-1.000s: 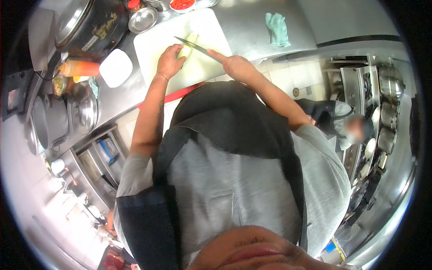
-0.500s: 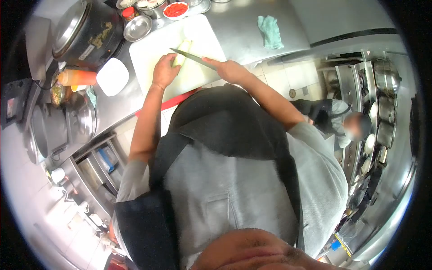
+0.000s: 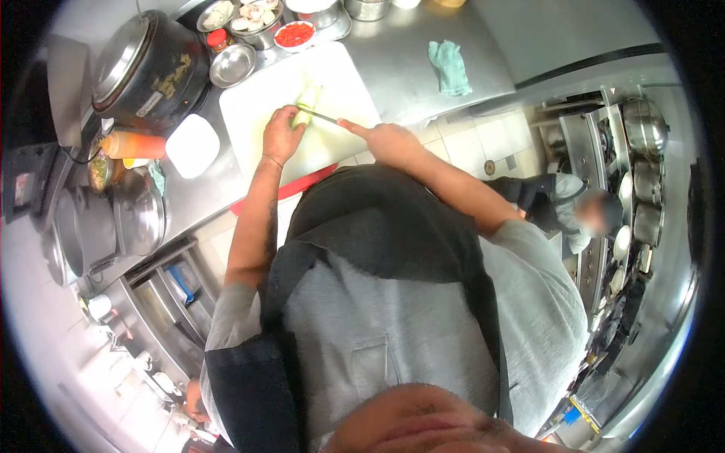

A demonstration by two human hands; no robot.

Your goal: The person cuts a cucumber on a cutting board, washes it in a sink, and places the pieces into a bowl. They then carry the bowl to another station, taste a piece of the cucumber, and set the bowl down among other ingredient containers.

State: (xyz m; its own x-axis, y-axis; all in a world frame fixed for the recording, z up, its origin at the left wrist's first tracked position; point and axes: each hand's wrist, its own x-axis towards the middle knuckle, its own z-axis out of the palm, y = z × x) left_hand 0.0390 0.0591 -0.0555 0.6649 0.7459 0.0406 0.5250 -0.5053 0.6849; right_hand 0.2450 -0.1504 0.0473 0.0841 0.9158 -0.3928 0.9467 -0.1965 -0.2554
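Observation:
A long pale green vegetable [image 3: 310, 97] lies on the white cutting board [image 3: 249, 113]. My left hand [image 3: 283, 137] grips its near end, fingers curled and thumb along the side. In my right hand [image 3: 393, 145] is a kitchen knife [image 3: 325, 118], index finger stretched forward along the back of the blade. The blade points left and crosses the vegetable right by my left fingertips. A red edge [image 3: 291, 186] shows beneath the near side of the board.
Left of the board are a white square dish [image 3: 192, 146], a squeeze bottle [image 3: 134, 145] and a large dark pot [image 3: 151, 68]. Behind it stand a metal bowl [image 3: 232, 66] and a bowl of chopped red pieces [image 3: 294, 35]. A green cloth [image 3: 448, 68] lies right. Another person [image 3: 566, 208] stands at the right.
The knife's angle has changed: its blade now looks narrower and its tip sits lower, over the vegetable. The whole view has shifted slightly, and both hands remain at the board.

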